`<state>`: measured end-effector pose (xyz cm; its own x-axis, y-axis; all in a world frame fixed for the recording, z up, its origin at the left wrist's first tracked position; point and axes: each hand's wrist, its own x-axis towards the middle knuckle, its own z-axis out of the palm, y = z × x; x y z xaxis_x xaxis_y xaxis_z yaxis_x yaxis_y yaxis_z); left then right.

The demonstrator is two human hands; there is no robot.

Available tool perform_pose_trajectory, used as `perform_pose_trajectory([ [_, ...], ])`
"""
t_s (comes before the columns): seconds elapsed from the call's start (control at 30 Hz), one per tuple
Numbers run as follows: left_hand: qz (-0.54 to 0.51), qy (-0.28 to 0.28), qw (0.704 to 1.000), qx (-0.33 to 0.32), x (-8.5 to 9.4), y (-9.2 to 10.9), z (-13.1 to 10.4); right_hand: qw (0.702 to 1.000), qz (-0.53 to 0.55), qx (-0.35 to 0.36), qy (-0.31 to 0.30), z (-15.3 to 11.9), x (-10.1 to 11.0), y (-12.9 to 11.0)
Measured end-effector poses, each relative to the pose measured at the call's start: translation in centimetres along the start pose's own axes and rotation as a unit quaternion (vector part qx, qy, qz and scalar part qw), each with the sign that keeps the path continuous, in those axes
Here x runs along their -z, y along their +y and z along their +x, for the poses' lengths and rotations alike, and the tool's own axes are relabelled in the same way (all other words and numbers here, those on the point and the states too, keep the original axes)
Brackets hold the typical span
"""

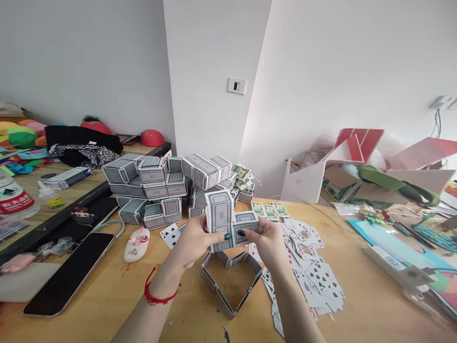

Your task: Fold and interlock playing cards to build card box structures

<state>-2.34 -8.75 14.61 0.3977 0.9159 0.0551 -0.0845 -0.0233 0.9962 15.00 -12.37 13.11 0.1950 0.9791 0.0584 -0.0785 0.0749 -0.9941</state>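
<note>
Between my two hands is a folded playing-card block (221,216), its grey patterned card backs facing me. My left hand (194,240) grips its left side, thumb pressed on the front. On the right, my right hand (269,240) pinches the lower, shorter part the same way. Below it on the table stands a heart-shaped card frame (228,302), hollow inside. Stacks of similar card blocks (153,178) rise behind my left hand. Loose playing cards (317,281) lie spread face up beside my right forearm, and a five of spades (170,236) lies near my left wrist.
To the left are a white decorated computer mouse (136,244), a black-screened phone (71,274) and a glue bottle (50,195). Green-patterned cards (269,211) lie at the back edge. A power strip (396,267) and an open white box (303,181) stand to the right.
</note>
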Motion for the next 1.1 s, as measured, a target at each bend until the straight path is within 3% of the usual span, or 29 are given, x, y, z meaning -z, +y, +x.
perform_pose_trajectory([
  [0.43, 0.005, -0.005, 1.000, 0.003, 0.1, 0.5, -0.1, 0.999, 0.033, 0.000, 0.011, -0.6, -0.1, -1.2],
  [1.1, -0.045, 0.015, 0.999, 0.016, 0.1, 0.2, 0.0, 0.997, -0.003, 0.023, 0.070, -0.3, 0.7, -0.4],
])
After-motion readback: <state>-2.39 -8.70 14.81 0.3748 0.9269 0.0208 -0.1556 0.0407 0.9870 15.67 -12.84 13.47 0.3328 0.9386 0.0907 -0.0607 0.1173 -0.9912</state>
